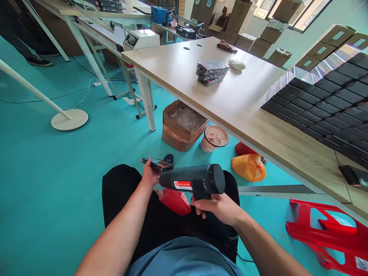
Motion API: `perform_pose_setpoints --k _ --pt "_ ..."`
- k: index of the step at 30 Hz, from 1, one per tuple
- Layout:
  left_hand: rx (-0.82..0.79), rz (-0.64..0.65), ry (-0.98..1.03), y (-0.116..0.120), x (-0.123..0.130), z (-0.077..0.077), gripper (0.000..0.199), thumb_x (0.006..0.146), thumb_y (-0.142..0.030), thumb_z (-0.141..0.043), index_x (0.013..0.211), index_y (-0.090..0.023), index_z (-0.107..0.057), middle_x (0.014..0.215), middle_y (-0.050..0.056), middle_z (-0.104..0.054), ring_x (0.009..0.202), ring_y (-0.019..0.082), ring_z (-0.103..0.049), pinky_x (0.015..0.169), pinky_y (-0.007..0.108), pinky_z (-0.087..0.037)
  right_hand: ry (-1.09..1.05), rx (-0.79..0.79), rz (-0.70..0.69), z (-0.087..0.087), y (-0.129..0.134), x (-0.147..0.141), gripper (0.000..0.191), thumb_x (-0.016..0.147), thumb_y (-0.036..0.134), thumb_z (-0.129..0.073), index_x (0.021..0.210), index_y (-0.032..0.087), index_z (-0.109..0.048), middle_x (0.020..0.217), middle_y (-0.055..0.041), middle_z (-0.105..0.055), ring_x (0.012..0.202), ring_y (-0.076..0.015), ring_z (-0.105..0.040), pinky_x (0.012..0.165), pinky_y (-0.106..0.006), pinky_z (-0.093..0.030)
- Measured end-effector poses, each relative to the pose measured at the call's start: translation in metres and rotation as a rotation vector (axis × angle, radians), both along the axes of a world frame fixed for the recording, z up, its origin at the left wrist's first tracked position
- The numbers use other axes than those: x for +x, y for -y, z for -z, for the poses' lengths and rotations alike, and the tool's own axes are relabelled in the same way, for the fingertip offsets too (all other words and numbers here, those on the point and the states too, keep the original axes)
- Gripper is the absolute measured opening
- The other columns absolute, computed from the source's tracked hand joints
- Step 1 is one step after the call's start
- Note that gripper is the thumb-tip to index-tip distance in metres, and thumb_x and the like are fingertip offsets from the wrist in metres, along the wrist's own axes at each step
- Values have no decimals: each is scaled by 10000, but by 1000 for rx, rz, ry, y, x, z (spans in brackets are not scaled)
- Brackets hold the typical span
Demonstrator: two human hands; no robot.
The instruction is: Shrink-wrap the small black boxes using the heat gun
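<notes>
My right hand (220, 209) is closed around the grip of a dark heat gun (184, 178) with a red label on its barrel. Its nozzle points left, towards my left hand (148, 175). In that hand, held over my lap, is a flat black box (159, 165) with a shiny, film-like surface; the heat gun's front end partly hides the hand. Below the barrel, between my legs, a red object (175, 201) shows in part; I cannot make out its kind.
On the table (244, 99) stand a wrapped stack of black boxes (212, 72), a white lump (237, 64) and many stacked black boxes (324, 103). Below are a carton of clear film (181, 130), a basket (214, 140), an orange bag (248, 167) and a red stool (327, 234).
</notes>
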State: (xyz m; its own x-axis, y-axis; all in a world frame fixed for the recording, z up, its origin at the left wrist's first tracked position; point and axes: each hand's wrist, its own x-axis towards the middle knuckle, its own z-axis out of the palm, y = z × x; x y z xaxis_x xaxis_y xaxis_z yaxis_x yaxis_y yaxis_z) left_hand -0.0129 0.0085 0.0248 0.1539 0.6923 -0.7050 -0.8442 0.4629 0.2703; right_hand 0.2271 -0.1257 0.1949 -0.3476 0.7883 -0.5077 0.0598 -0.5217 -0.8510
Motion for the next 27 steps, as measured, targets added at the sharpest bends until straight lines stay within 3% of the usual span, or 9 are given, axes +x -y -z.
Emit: perform_pose_setpoints --k 4,8,13,18,23,27 --pt "0 -48 -13 -1 -2 7 314 1027 -384 -456 841 -174 -597 752 84 -691 679 249 -686 724 427 -582 38 84 119 8 -2 -7 220 857 366 -658 757 171 -637 696 -30 -603 661 -167 -558 628 -308 -475" --pt "-2 -119 7 0 -4 13 274 1019 -365 -494 838 -179 -584 734 65 -679 695 233 -688 723 394 -587 17 46 54 12 -3 -3 208 845 362 -674 772 169 -650 694 -31 -608 654 -172 -562 611 -309 -475" --pt "7 -127 21 1 -5 15 249 1016 -365 -508 905 -170 -614 790 76 -694 750 233 -703 768 406 -595 31 80 156 10 -3 -4 230 851 356 -671 718 174 -628 689 -31 -605 661 -171 -565 613 -305 -478" --pt "-35 -71 -26 0 -1 8 380 1027 -464 -460 918 -138 -622 791 125 -690 744 263 -701 709 413 -609 3 91 30 9 -4 -14 194 847 333 -666 762 159 -653 686 -27 -602 639 -165 -551 621 -313 -468" --pt "-40 -175 -23 -1 -1 4 330 1041 -447 -446 1023 -163 -614 890 103 -701 838 261 -712 745 427 -624 71 32 372 18 -10 -3 309 751 381 -785 934 163 -664 766 -25 -622 661 -178 -574 569 -304 -484" --pt "-54 -180 -56 -2 -2 6 336 1040 -462 -435 948 -176 -587 831 82 -668 785 248 -702 687 396 -619 -72 -49 264 16 -2 6 347 750 379 -803 981 150 -681 814 -54 -663 666 -185 -594 555 -300 -485"
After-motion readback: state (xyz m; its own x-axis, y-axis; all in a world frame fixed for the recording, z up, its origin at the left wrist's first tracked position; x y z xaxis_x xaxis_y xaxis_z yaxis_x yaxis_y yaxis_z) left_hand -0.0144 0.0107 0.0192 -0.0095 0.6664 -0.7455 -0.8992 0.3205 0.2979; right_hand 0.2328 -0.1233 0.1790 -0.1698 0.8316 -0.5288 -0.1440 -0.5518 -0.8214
